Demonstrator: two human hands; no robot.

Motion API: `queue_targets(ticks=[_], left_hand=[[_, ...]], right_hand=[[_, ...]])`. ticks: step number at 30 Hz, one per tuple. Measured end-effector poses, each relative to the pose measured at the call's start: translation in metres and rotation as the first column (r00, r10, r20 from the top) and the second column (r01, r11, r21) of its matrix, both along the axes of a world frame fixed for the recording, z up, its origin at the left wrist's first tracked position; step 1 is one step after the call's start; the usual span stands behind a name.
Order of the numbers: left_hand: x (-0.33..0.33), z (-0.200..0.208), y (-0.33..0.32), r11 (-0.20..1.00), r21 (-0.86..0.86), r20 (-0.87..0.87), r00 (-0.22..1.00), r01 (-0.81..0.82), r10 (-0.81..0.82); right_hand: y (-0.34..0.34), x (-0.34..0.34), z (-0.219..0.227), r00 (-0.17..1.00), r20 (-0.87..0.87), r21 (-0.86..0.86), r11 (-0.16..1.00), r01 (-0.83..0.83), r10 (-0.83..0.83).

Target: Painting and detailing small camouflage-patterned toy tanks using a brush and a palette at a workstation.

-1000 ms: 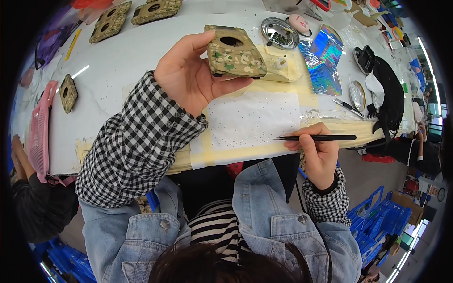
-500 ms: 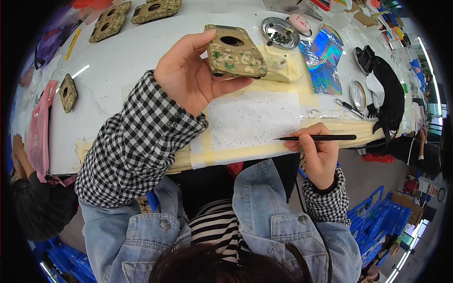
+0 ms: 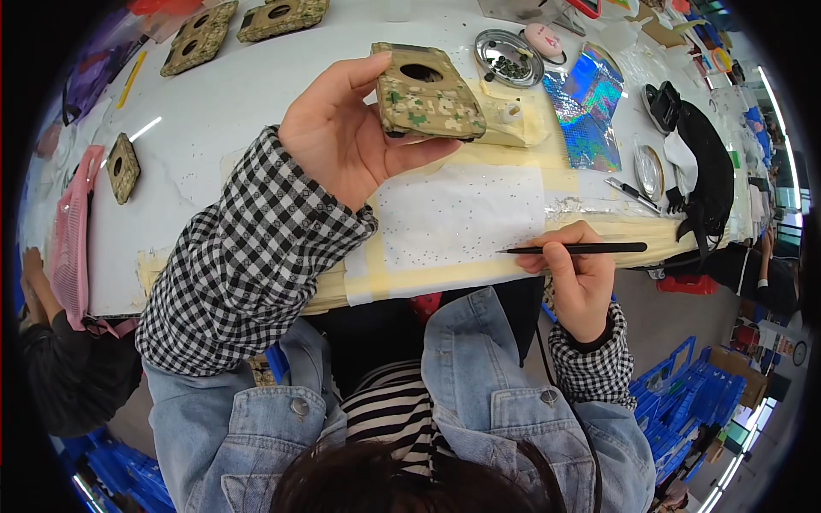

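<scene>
Above the table, my left hand [image 3: 346, 128] grips a camouflage-patterned case [image 3: 432, 104] by its left side and lower edge. The case has a dark oval hole near its far end. In my right hand [image 3: 575, 278] is a thin black pointed tool [image 3: 599, 249], pinched between thumb and fingers; its kind, tweezers or a pen-like picker, I cannot tell. Its tip points left, at or just over a white sheet [image 3: 453, 209] scattered with many tiny specks. Pale yellow tape borders the sheet along the table's near edge.
Several similar camouflage cases [image 3: 122, 168] lie to the left and far left. Beyond the sheet are a round metal dish [image 3: 508, 58] of dark bits, a pink mouse-shaped item [image 3: 543, 39] and holographic film [image 3: 590, 107]. A craft knife [image 3: 633, 195] and black bag [image 3: 708, 162] lie right.
Almost nothing differs. The case in my left hand has tilted very slightly; my right hand and the black tool stay in place.
</scene>
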State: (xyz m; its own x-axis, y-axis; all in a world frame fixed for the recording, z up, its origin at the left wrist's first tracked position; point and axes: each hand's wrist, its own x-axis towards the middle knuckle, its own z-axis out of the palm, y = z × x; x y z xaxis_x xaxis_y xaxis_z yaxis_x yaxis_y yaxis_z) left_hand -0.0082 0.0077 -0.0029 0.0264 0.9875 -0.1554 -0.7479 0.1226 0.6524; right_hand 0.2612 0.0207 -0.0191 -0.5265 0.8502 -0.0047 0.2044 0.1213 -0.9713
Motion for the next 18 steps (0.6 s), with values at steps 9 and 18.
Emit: queue_targets(ticks=[9, 18], left_hand=[[0.001, 0.001, 0.000, 1.000, -0.007, -0.010, 1.000, -0.006, 0.006], [-0.001, 0.000, -0.002, 1.000, -0.007, 0.036, 0.999, 0.012, -0.012]], right_hand=[[0.000, 0.000, 0.000, 1.000, 0.001, -0.006, 1.000, 0.017, -0.017], [0.022, -0.020, 0.038, 0.987, -0.162, 0.212, 0.976, 0.044, -0.010]])
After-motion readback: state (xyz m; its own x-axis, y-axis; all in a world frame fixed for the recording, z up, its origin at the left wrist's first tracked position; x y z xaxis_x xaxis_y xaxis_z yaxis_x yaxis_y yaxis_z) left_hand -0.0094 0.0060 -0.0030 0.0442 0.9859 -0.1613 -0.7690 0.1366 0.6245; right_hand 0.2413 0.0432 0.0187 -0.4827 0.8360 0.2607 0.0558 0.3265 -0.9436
